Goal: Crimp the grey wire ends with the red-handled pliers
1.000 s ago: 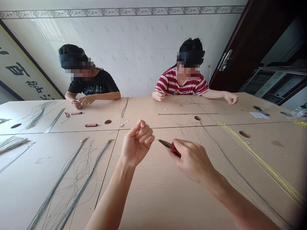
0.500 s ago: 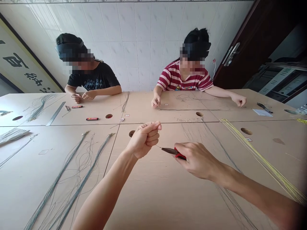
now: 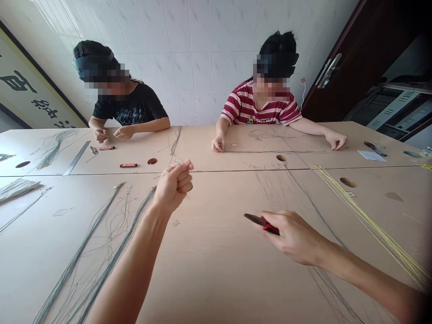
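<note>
My left hand is closed in a pinch above the table, thumb pressed on the curled fingers. Whatever it holds is too thin or too hidden to make out. Lower and to the right, my right hand grips a pair of pliers with red handles, the dark jaws pointing left. A wide gap separates the pliers from my left hand. Beside my left forearm lie bundles of grey-green cords with small metal ends. More dark cords run beneath my right forearm.
Yellow cords lie at the right, near a round table hole. Across the table sit two people, one in a black shirt, another in a striped shirt. Small metal pieces lie mid-table. Red markers lie farther left.
My hands have moved apart: the left toward the left, the right with the pliers to the right and down. The thin strand seen between left hand and pliers no longer shows.
</note>
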Demonstrator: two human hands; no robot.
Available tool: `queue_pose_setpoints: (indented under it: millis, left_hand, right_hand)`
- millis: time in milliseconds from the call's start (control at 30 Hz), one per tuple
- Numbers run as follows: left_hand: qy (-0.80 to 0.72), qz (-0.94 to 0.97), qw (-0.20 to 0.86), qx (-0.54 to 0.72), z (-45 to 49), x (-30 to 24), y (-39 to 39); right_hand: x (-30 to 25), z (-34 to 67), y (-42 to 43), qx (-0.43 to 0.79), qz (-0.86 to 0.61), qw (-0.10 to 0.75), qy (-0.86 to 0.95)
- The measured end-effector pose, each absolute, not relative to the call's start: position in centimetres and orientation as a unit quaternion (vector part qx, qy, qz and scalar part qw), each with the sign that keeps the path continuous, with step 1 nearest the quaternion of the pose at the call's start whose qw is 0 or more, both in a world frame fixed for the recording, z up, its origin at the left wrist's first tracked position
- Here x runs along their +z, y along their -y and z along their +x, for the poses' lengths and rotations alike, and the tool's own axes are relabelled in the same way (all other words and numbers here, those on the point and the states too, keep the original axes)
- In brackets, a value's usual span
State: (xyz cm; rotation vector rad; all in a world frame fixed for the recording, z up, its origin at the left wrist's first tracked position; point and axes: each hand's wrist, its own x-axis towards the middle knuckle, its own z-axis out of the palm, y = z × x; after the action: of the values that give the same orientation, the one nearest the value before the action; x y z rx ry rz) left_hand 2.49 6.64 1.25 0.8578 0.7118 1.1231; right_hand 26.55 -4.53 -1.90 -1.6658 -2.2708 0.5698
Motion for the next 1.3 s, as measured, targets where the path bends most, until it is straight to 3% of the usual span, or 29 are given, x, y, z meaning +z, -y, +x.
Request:
queue_pose_setpoints:
  millis: [300,500,767,1067,1300]
  left_hand:
    - [-0.227,0.169,0.793,0.539,4.1,1.5,-5.6]
    - [-0.151,0.135,0.821,0.533,5.0,2.0,-4.5]
    - [-0.097,0.155,0.820,0.542,6.1,1.9,-3.8]
    - [-0.140,0.207,0.797,0.550,6.6,1.7,-3.7]
    - [-0.115,0.224,0.795,0.552,6.7,1.6,-3.3]
  right_hand:
    - [-1.2,23.8,3.2,0.346,-0.571,0.335,0.665]
    - [-0.7,20.9,2.8,0.370,-0.539,0.432,0.621]
    - [-0.1,19.2,2.7,0.475,-0.496,0.431,0.585]
    - [-0.4,18.8,2.5,0.578,-0.448,0.444,0.518]
    - [-0.3,19.1,2.9,0.514,-0.470,0.454,0.556]
